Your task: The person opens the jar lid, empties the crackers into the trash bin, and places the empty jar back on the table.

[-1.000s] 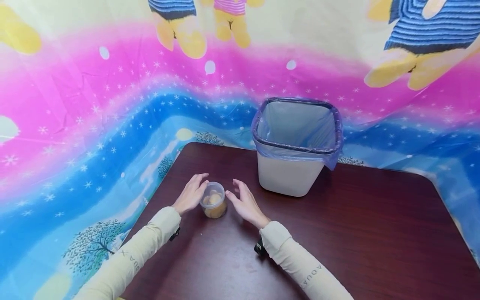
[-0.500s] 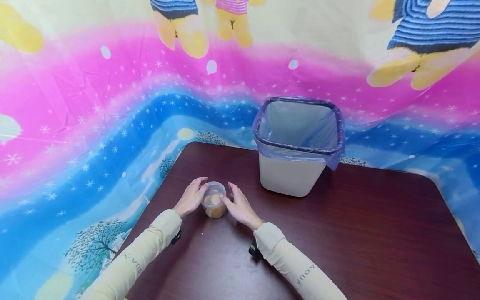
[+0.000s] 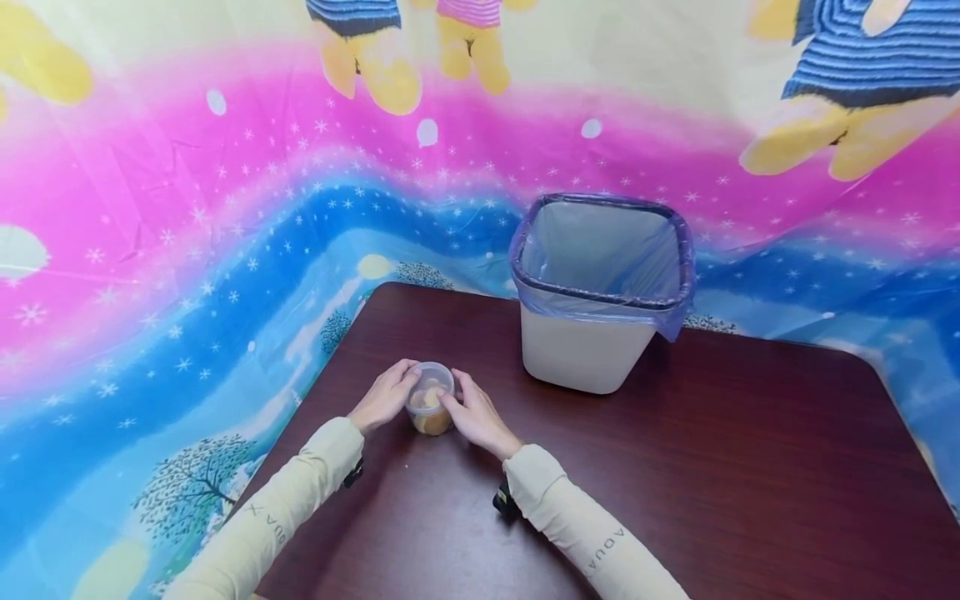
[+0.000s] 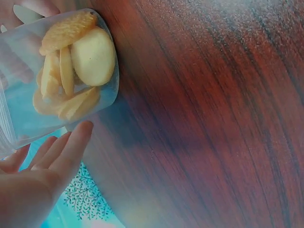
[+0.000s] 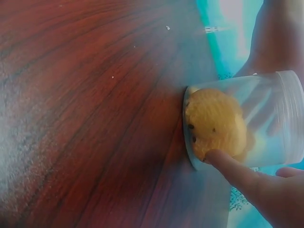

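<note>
A clear plastic jar [image 3: 430, 421] with round yellow biscuits [image 4: 94, 56] at its bottom stands upright on the table, between the two hands. On its left side is the left hand [image 3: 382, 398], its thumb near the rim; in the left wrist view the left fingers [image 4: 71, 151] extend alongside the jar wall. The right hand [image 3: 480, 415] is at the other side, thumb toward the front. From the right wrist, a nearly straight fingertip [image 5: 216, 156] appears to touch the low part of the wall. Whether the jar has a lid I cannot tell.
Behind and right of the jar stands a white bin [image 3: 581, 354] lined with a translucent purple-blue bag [image 3: 600, 312]. The dark red wooden table [image 3: 712, 467] has rounded far corners. A colourful printed cloth [image 3: 247, 167] hangs around its back and left.
The right hand has moved left, closing the gap to the jar. The left hand has come slightly closer too. The jar stays in its place.
</note>
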Demonstrator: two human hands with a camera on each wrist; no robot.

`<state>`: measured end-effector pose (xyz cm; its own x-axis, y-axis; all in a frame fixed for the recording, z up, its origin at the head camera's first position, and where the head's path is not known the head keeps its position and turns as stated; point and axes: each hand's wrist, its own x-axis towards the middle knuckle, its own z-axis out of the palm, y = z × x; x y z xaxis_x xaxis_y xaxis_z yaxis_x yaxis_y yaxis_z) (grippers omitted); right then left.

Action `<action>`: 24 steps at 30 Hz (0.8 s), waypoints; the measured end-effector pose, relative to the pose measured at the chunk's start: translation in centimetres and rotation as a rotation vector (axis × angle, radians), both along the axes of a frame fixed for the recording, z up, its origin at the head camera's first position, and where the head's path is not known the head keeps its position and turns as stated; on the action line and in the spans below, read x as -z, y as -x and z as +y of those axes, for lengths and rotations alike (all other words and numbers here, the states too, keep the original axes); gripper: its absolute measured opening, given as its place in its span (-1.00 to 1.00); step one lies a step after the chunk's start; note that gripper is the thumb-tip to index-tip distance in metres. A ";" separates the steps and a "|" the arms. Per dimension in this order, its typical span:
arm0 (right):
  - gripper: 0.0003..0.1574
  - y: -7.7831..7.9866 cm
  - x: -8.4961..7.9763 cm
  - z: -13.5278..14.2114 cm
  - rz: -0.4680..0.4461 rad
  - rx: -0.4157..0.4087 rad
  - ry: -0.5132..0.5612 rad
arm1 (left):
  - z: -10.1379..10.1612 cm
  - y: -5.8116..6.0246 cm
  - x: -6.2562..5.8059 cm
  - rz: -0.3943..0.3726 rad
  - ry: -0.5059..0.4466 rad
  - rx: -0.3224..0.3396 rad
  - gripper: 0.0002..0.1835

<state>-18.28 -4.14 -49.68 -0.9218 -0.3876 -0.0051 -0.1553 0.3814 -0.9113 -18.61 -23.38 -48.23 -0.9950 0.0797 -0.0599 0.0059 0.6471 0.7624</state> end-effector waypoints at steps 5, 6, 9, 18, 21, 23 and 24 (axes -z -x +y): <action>-0.37 0.0 0.1 0.0 0.017 -0.017 0.025 | -0.1 -0.2 -0.2 -0.016 -0.011 0.002 -0.58; -0.38 0.0 0.1 -0.1 0.016 -0.017 0.028 | -0.1 -0.2 -0.2 -0.020 -0.012 0.000 -0.59; -0.39 -0.1 0.2 0.0 0.018 -0.014 0.032 | -0.1 -0.2 -0.1 -0.022 -0.004 0.007 -0.61; -0.40 -0.3 0.1 -0.1 0.005 -0.018 0.041 | -0.2 -0.4 -0.1 -0.040 -0.031 0.018 -0.62; -0.41 -0.3 0.0 -0.1 0.008 -0.016 0.040 | -0.2 -0.4 -0.1 -0.074 -0.080 0.024 -0.62; -0.41 -0.4 0.0 -0.2 0.012 -0.008 0.034 | -0.3 -0.3 -0.1 -0.094 -0.123 0.031 -0.62; -0.41 -0.4 0.0 -0.2 0.017 -0.003 0.031 | -0.3 -0.3 0.0 -0.101 -0.141 0.030 -0.62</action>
<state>-17.91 -4.31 -49.66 -0.9203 -0.3905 0.0224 -0.1720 0.3528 -0.9197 -18.34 -23.66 -48.24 -0.9815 0.1241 -0.1457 -0.0576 0.5346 0.8431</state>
